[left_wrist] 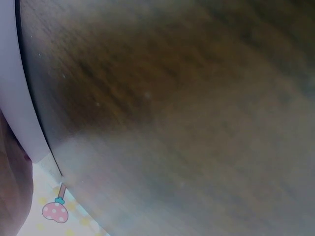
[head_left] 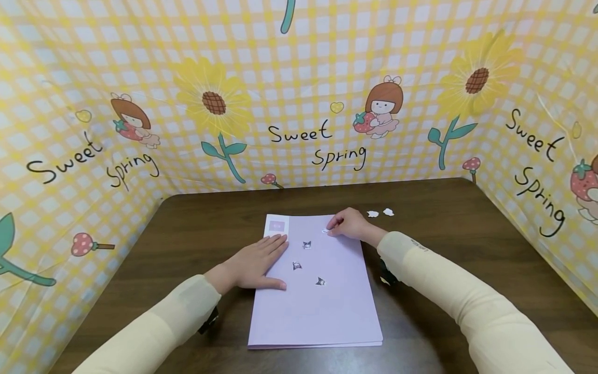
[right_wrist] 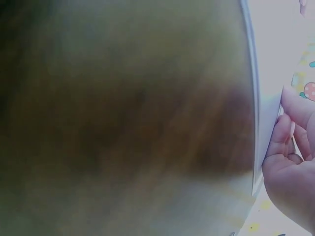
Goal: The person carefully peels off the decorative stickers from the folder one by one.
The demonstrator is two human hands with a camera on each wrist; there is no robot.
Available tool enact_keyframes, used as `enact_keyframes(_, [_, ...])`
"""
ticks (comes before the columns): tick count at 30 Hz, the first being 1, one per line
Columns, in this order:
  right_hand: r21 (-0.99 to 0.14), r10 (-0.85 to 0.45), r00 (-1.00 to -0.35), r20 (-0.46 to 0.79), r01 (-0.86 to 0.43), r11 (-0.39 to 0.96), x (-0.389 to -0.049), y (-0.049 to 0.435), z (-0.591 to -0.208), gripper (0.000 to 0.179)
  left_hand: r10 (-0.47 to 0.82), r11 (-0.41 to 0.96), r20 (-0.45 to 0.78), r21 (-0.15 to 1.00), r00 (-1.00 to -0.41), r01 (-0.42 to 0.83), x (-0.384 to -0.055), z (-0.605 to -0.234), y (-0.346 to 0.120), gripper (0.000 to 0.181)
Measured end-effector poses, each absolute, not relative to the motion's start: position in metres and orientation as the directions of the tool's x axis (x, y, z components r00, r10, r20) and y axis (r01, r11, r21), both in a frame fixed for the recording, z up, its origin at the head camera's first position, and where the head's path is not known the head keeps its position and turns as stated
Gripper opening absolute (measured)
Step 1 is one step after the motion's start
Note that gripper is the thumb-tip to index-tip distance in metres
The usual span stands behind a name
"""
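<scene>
The right hand had its thumb and fingers together, pinching a small white cutout at the upper right of the purple folder, while the left hand lay flat on the folder's left side, fingers straight and thumb spread. The step appeared to be setting the cutout on the cover; done well, it called for the left hand's steady pressure, a light hold by the edge, one side touched down first, and then a smooth press outward to avoid creases. Three dark-and-white figures already lay spaced on the cover, below and left of the cutout. Two loose white pieces rested on the table beyond the right wrist, in no container. Whether the folder held anything could not be told.
</scene>
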State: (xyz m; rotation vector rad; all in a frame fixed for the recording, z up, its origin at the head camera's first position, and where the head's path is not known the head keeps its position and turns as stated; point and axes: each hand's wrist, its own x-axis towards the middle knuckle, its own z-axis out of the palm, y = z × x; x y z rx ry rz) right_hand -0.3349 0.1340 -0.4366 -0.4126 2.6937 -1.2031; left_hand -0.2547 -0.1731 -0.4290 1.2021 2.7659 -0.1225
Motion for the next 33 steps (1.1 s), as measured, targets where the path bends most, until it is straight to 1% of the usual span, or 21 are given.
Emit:
enact_keyframes(5, [-0.748,-0.302,-0.953,-0.025,-0.182,0.639,-0.3346,0.1344,-0.4359,0.016,0.723,0.678,-0.143,-0.039,-0.676,0.734,-0.2556,-0.4283,-0.1728,0.109])
enact_keyframes(10, [-0.744,-0.303,-0.953,-0.01,-0.196,0.639,-0.3365,0.1353,-0.437,0.015,0.725,0.676,-0.143,-0.042,-0.674,0.736,-0.2559,-0.4267,-0.1723,0.109])
enact_keyframes(18, [-0.764,-0.306,-0.952,-0.028,-0.177,0.621,-0.3342,0.1344,-0.4329,0.014,0.73,0.671,-0.135,-0.042,-0.67,0.74,-0.256,-0.4263,-0.1723,0.109])
enact_keyframes(26, [-0.784,-0.315,-0.945,-0.084,-0.132,0.606,-0.3344,0.1328,-0.433,0.014,0.735,0.669,-0.126,-0.019,-0.666,0.743,-0.2547,-0.4268,-0.1727,0.107])
enact_keyframes(33, [-0.792,-0.335,-0.939,-0.075,-0.148,0.592,-0.3345,0.1318,-0.4324,0.015,0.738,0.666,-0.13,-0.021,-0.662,0.746,-0.2539,-0.4265,-0.1726,0.108])
